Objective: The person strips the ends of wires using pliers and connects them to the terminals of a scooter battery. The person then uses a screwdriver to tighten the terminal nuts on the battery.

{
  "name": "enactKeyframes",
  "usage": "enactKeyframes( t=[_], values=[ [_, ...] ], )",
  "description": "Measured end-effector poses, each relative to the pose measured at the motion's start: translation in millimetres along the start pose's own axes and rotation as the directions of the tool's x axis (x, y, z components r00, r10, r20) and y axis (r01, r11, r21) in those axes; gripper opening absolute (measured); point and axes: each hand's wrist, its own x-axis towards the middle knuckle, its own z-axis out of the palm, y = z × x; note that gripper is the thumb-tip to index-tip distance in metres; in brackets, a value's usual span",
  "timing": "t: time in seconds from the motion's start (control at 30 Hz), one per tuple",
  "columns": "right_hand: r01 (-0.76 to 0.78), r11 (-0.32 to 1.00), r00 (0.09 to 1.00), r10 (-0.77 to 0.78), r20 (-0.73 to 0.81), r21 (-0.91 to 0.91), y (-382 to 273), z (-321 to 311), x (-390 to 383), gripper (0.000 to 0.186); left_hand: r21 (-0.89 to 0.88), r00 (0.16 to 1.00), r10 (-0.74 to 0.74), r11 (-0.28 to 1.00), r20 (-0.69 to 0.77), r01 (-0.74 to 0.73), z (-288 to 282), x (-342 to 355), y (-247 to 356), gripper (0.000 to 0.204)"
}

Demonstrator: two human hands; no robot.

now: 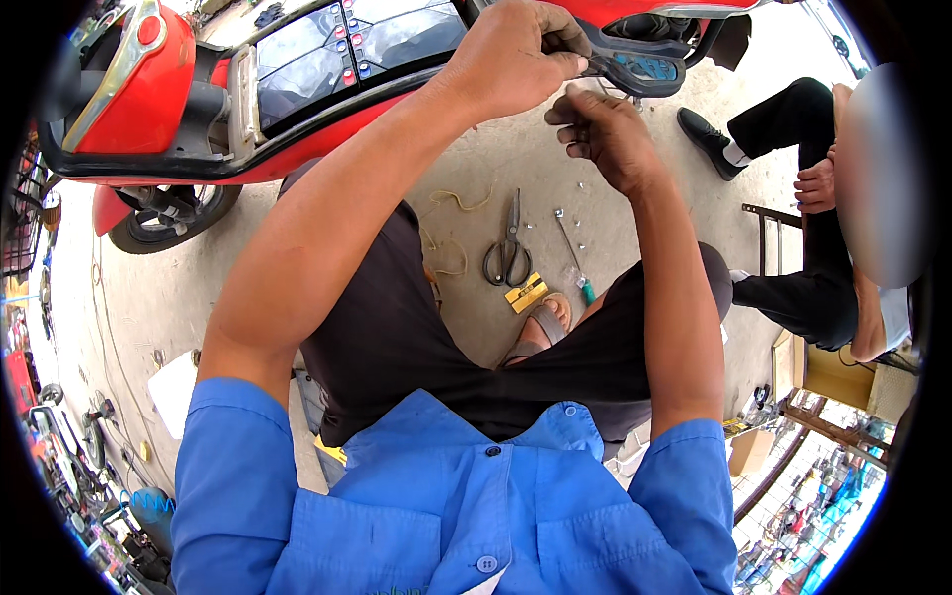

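Observation:
A red electric scooter (139, 89) stands across the top of the view. Dark batteries (302, 69) with red and blue terminals lie exposed in its floor. My left hand (516, 59) reaches over the scooter's near edge, thumb and fingers pinched beside a black footrest (640, 71) with a blue tread. Whatever sits in that pinch is hidden. Just below and to the right, my right hand (607, 139) is held in the air with its fingers curled and the thumb close to them. I cannot make out anything between them.
On the floor between my legs lie black-handled scissors (511, 243), a yellow box (526, 294), a screwdriver with a green handle (587, 291) and several small screws. A seated person (793, 198) is at the right. Shelves of goods (793, 506) stand at the lower right.

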Motion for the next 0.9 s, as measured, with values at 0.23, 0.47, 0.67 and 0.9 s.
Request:
enactKeyframes(
  t=[0.23, 0.47, 0.67, 0.9],
  values=[
    [0.265, 0.181, 0.89, 0.333, 0.312, -0.947, 189, 37, 13, 0.021, -0.099, 0.997, -0.033, 0.994, 0.076, 0.04, 5, 2, 4, 0.017],
    [0.201, 0.012, 0.937, 0.289, 0.196, -0.98, 271, 78, -22, 0.02, -0.076, 0.996, -0.048, 0.996, 0.072, 0.053, 3, -3, 18, 0.016],
    [0.209, 0.058, 0.953, 0.212, 0.217, -0.976, 283, 71, -19, 0.019, -0.142, 0.99, -0.088, 0.984, 0.106, 0.103, 3, -2, 17, 0.013],
    [0.178, 0.063, 0.942, 0.278, 0.188, -0.982, 270, 74, -10, 0.023, -0.153, 0.991, -0.087, 0.983, 0.103, 0.102, 1, -2, 19, 0.01]
  ],
)
